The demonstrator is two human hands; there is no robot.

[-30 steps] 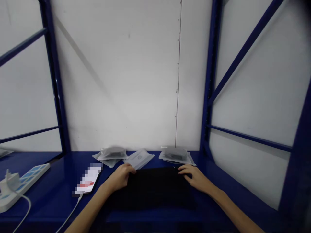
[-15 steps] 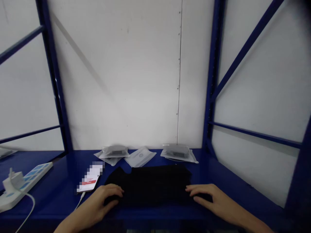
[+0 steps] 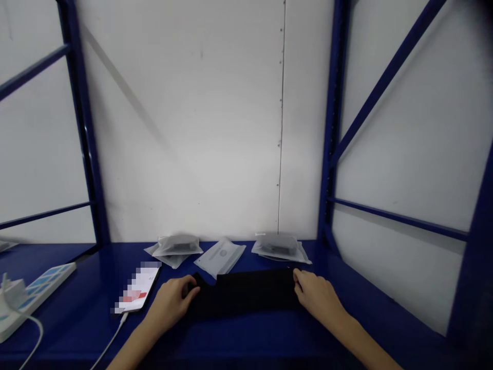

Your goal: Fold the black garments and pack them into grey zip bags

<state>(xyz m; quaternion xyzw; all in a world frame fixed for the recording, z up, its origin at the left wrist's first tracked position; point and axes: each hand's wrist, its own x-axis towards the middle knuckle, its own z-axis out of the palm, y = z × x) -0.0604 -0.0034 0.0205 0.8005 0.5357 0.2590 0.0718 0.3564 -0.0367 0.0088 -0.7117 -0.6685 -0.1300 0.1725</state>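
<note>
A black piece of fabric [image 3: 250, 293], perhaps a folded garment, lies spread sideways on the blue shelf, with a notch in its far edge toward the left. At its left end, my left hand [image 3: 173, 298] pinches the fabric between thumb and curled fingers. My right hand [image 3: 315, 292] is closed on the far right corner of the same cloth. Parts of both ends are covered by my fingers. The fabric's dark colour hides its folds and layers.
Along the back of the blue shelf [image 3: 246, 339] lie frosted plastic bags [image 3: 179, 245], a flat printed one [image 3: 221, 257] and more bags [image 3: 281, 247] at right. A phone [image 3: 140, 288] on a white cable and a power strip [image 3: 42, 293] lie left. Blue posts [image 3: 331, 128] stand at the sides.
Both hands have closed on the fabric's ends. The right hand has moved up to the far corner. The cloth's near edge has shifted away from me and the cloth looks narrower.
</note>
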